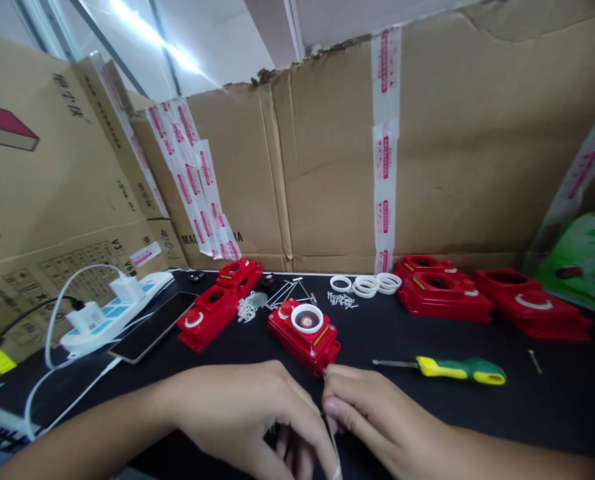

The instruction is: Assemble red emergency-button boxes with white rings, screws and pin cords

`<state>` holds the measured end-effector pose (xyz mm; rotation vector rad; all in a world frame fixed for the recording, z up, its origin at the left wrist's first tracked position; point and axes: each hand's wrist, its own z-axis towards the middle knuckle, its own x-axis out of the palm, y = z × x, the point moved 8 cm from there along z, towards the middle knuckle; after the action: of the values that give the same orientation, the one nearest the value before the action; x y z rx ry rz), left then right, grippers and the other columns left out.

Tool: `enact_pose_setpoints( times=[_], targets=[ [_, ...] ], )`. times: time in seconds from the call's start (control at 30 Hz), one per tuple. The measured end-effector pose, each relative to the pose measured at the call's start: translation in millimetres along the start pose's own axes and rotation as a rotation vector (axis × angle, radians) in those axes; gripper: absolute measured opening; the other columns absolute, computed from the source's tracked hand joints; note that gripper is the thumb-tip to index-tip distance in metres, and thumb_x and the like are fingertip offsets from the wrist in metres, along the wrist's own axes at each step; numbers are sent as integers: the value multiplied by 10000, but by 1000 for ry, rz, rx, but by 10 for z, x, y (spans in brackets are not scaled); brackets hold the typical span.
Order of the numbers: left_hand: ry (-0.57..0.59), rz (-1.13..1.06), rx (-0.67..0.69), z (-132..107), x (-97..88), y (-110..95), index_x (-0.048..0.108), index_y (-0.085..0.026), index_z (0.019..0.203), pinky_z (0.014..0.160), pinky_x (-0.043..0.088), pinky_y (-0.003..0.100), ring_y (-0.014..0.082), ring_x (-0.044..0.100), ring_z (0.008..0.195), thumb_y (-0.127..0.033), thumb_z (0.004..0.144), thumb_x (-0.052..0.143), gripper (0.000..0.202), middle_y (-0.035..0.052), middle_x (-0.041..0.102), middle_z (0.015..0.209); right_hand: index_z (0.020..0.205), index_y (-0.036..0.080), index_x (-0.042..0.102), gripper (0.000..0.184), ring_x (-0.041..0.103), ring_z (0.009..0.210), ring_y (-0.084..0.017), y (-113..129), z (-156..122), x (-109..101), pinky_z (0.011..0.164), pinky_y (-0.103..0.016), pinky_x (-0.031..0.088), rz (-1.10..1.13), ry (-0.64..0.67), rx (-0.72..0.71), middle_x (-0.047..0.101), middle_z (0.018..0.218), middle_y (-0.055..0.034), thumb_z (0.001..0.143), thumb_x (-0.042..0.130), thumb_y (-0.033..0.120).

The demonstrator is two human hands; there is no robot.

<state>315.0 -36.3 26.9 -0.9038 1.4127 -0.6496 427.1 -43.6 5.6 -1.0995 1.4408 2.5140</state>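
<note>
Here, both hands (pixel 322 417) pinching thin wire, glossy red plastic housing (pixel 304 337) beside

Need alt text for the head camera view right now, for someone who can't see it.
Two bare hands, left hand and right hand, meet at the near edge of a black table, fingertips pinching something small, just in front of a red plastic housing topped by a white ring. A yellow-green screwdriver lies to the right; more red housings, loose white rings and cardboard walls stand behind.

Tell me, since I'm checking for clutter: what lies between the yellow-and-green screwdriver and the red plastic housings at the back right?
In the head view, only bare black tabletop lies between the yellow-and-green screwdriver and the red plastic housings.
</note>
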Motion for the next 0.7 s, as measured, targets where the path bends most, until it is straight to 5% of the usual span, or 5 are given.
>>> enact_pose_setpoints(
  times=[0.17, 0.33, 0.53, 0.7],
  targets=[
    [-56, 219, 6, 30, 7, -117, 786, -161, 1262, 817, 594, 241, 181, 745, 821, -176, 972, 759, 292, 77, 818, 915, 985, 228, 730, 506, 703, 843, -192, 64, -9, -43, 805, -295, 589, -14, -25, -35, 749, 945, -75, 1144, 330, 494],
    [-215, 344, 56, 65, -54, -255, 769, -158, 1225, 1062, 508, 311, 172, 723, 961, -175, 988, 764, 238, 72, 826, 1045, 1017, 246, 763, 478, 706, 837, -203, 138, -32, -95, 809, -302, 607, -19, -65, -102, 763, 944, -90, 1134, 357, 469],
    [-372, 383, 142, 47, -88, -302, 777, -152, 1156, 1013, 525, 334, 195, 639, 991, -147, 973, 774, 182, 75, 804, 990, 1029, 244, 769, 473, 721, 899, -213, 125, -12, -63, 854, -312, 612, -3, -62, -76, 767, 974, -94, 1111, 409, 539],
    [-507, 279, 243, -21, -120, -311, 806, -136, 1110, 942, 602, 281, 192, 741, 1001, -138, 995, 736, 135, 118, 794, 1035, 1023, 229, 756, 524, 707, 854, -210, 154, -8, -50, 835, -317, 612, 24, -21, -42, 756, 955, -99, 1093, 407, 613]
  ],
)
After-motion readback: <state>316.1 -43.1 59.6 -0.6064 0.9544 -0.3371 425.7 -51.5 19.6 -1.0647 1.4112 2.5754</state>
